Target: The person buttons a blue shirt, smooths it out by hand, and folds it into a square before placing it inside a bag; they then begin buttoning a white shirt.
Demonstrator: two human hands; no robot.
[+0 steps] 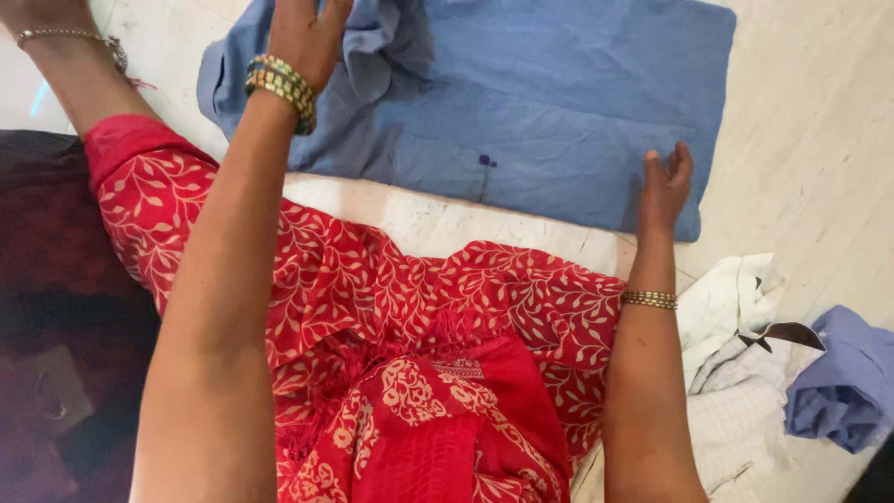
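From the head camera, we see a blue shirt (559, 102) spread on the pale floor (801, 121), mostly flat, rumpled at its left end. Our left hand (305, 37) grips the bunched fabric; our right hand (665, 186) presses flat, fingers spread, on its near corner.

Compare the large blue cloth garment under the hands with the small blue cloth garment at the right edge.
The large blue cloth garment lies spread mostly flat; the small blue cloth garment is crumpled. The left hand and right hand touch the large one; nothing touches the small one. Both lie on the pale floor.
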